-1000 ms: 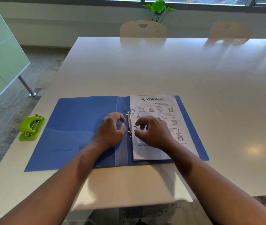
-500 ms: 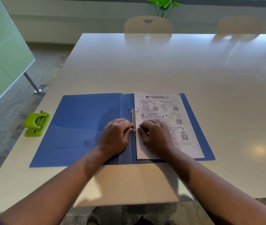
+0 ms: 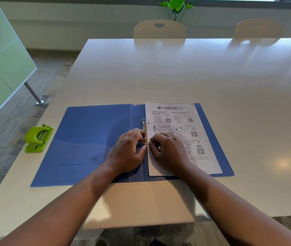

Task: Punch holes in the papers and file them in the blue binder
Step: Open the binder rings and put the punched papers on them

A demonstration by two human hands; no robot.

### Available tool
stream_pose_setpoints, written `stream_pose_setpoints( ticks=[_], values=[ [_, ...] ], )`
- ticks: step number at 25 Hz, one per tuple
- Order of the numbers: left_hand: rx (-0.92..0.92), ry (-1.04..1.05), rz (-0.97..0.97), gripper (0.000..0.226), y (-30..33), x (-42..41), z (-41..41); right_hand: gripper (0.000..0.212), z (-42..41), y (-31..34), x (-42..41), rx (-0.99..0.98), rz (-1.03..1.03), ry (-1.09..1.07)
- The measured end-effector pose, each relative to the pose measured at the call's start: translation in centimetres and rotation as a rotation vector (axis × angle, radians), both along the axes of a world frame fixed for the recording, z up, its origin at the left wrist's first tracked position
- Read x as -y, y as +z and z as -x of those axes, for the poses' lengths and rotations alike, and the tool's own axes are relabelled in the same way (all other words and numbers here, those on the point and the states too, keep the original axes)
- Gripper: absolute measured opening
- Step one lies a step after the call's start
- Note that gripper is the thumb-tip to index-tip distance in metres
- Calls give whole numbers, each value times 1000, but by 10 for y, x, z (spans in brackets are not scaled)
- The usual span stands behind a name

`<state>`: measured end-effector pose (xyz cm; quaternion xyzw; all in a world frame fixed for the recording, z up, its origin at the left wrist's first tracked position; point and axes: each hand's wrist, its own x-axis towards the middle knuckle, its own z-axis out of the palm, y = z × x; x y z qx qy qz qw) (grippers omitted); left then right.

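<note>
The blue binder (image 3: 87,139) lies open flat near the table's front edge. Printed papers (image 3: 180,125) lie on its right half, threaded on the metal rings (image 3: 145,121) along the spine. My left hand (image 3: 128,151) and my right hand (image 3: 169,151) meet at the lower ring (image 3: 146,139), fingers curled and pinching it from both sides. The upper ring looks closed. My right hand rests on the lower part of the papers and hides it.
A green hole punch (image 3: 39,138) sits on the table's left edge beside the binder. The white table (image 3: 194,77) stretches far back. Two pale chairs (image 3: 159,30) stand at the far side, with a plant (image 3: 176,6) by the window.
Both hands closed in on the lower ring from either side. The lower ring, apart a second ago, now looks joined. The view shifted slightly.
</note>
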<state>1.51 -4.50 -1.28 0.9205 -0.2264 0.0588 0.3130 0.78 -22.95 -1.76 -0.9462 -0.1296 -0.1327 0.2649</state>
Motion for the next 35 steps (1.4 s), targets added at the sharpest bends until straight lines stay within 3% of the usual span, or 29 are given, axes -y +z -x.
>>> stream_pose_setpoints(
  ticks=[5,11,14,20,29,32,35],
  values=[
    [-37,6,31,19,-2,2,-8,17,-5,2,2,40,76,10],
    [-54,90,0,50,0,23,-31,21,-34,9,17,24,191,37],
    [-55,133,-45,50,3,33,-50,26,-55,19,28,-23,293,47],
    [-50,216,-93,47,2,46,-83,44,-61,22,59,-99,335,-224],
    [-53,303,-82,41,7,63,-100,87,-62,7,117,-275,262,-646],
    [-108,276,-51,50,5,63,-104,92,-62,7,121,-288,255,-689],
    [-131,276,-139,64,2,61,-105,92,-61,7,118,-288,266,-709]
  ],
)
